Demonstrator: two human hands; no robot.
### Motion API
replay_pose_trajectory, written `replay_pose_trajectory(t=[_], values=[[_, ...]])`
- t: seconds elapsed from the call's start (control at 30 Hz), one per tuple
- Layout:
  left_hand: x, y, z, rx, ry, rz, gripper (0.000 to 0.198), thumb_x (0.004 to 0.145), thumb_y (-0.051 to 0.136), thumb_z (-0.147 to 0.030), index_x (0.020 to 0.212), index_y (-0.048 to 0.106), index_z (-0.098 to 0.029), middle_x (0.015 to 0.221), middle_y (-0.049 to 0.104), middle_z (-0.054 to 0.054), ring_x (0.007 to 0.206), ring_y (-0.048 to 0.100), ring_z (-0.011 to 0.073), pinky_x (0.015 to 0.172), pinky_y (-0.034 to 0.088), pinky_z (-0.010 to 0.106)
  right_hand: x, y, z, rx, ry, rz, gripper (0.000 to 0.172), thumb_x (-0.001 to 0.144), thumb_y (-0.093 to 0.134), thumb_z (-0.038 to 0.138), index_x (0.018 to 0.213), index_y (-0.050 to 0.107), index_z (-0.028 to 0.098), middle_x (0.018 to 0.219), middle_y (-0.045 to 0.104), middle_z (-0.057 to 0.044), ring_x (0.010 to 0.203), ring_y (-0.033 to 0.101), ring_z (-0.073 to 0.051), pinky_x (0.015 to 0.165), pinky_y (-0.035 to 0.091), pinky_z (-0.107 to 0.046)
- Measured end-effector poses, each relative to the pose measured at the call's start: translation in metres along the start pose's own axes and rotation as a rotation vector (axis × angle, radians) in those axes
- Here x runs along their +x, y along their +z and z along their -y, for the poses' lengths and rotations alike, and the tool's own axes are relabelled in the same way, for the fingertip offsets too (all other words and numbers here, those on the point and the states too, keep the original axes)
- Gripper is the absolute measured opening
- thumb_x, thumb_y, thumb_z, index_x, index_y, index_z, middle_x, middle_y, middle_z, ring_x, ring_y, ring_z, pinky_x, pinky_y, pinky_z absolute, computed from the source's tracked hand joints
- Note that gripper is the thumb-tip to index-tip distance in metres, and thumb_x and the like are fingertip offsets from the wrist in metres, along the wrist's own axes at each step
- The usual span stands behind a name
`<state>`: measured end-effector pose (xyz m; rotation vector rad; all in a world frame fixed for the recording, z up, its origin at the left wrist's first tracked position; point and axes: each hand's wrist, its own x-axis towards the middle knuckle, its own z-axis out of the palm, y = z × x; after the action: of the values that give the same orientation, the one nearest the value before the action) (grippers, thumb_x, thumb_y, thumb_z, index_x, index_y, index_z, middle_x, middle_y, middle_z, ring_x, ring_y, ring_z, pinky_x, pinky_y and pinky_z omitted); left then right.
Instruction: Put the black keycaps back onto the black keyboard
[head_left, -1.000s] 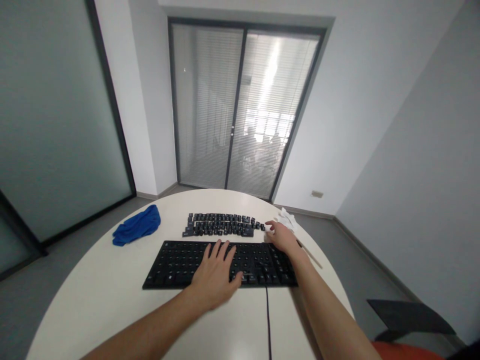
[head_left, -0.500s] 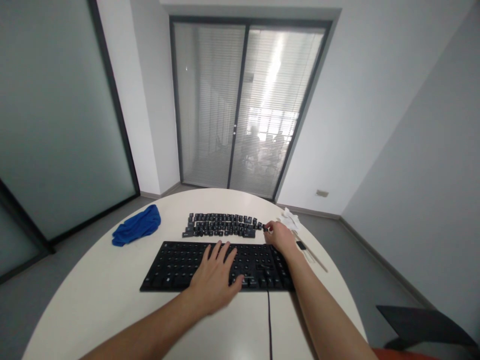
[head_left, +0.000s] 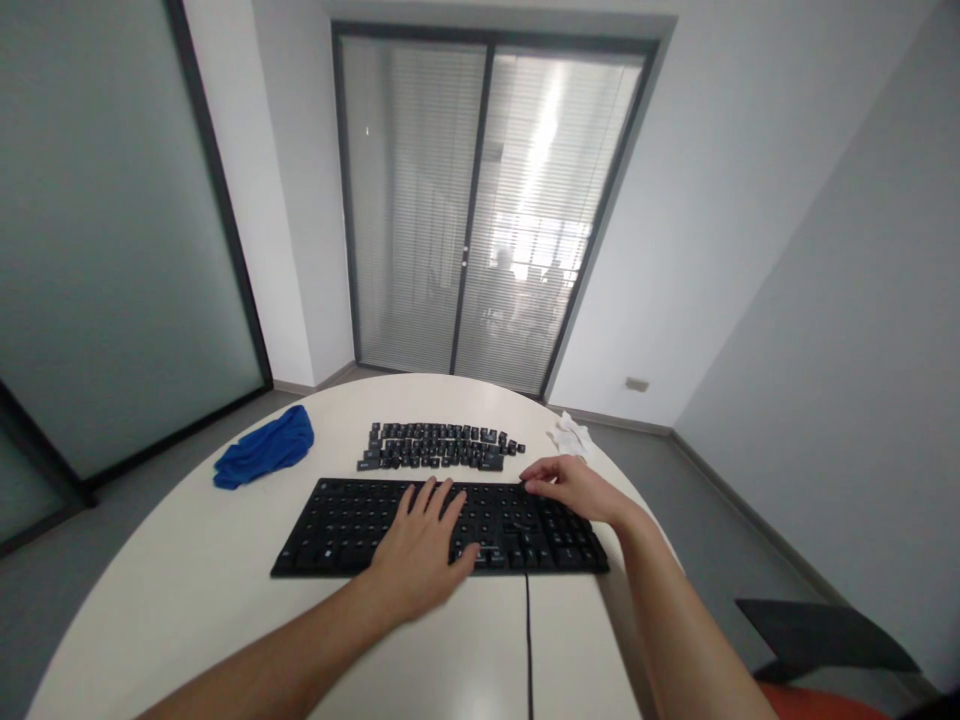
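Note:
A black keyboard lies across the round white table, its cable running toward me. My left hand rests flat on the middle keys with its fingers spread, holding nothing. My right hand hovers over the keyboard's upper right part, fingertips pinched together and pointing left. Whatever they hold is too small and dark to make out against the keys. Several loose black keycaps lie in rows just behind the keyboard.
A crumpled blue cloth lies at the table's back left. A white tissue sits at the back right near the edge. A dark chair part shows low on the right. Glass doors with blinds stand behind the table.
My right hand has drawn back from the right end of the loose keycaps to the keyboard's upper right, fingers pinched. My left hand stays flat on the keys.

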<state>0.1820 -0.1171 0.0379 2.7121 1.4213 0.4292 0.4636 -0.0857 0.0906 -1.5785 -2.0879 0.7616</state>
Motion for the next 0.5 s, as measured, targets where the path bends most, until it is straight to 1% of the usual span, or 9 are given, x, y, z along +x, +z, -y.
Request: replay_pose_trajectory(t=[0.07,0.17,0.27,0.5], values=[[-0.0001,-0.0002,-0.0004,0.002,0.000,-0.003,0.064,0.092,0.043,-0.053,0.146,0.043,-0.019,0.155,0.036,0.012,0.144,0.028,0.0349,0.116,0.020,0.056,-0.0055,-0.0031,0.0042,0.067,0.029,0.114,0.039,0.082,0.063,0.048,0.101,0.073,0.015,0.092,0.076,-0.006,0.084,0.067,-0.021,0.077,0.050,-0.031],[-0.0001,-0.0008,-0.0009,0.006,-0.002,-0.006,0.064,0.092,0.044,-0.054,0.146,0.043,-0.019,0.155,0.037,0.013,0.144,0.028,0.0348,0.117,0.019,0.057,-0.0090,-0.0052,0.0037,0.111,0.048,0.189,0.041,0.079,0.065,0.049,0.100,0.074,0.015,0.089,0.076,-0.006,0.080,0.066,-0.020,0.073,0.049,-0.030],[0.0000,-0.0004,-0.0005,0.010,-0.004,0.004,0.064,0.092,0.043,-0.054,0.145,0.044,-0.018,0.155,0.037,0.013,0.144,0.028,0.0352,0.116,0.020,0.057,-0.0095,-0.0055,0.0001,0.097,0.055,0.217,0.040,0.078,0.067,0.048,0.098,0.075,0.015,0.086,0.076,-0.005,0.076,0.064,-0.019,0.070,0.047,-0.029],[-0.0002,0.0029,0.0006,0.001,0.006,-0.016,0.064,0.092,0.042,-0.054,0.145,0.043,-0.020,0.155,0.037,0.012,0.143,0.028,0.0356,0.117,0.019,0.056,-0.0075,-0.0043,0.0019,0.026,0.076,0.188,0.036,0.074,0.069,0.045,0.095,0.077,0.017,0.084,0.076,-0.005,0.076,0.063,-0.020,0.068,0.046,-0.029]])
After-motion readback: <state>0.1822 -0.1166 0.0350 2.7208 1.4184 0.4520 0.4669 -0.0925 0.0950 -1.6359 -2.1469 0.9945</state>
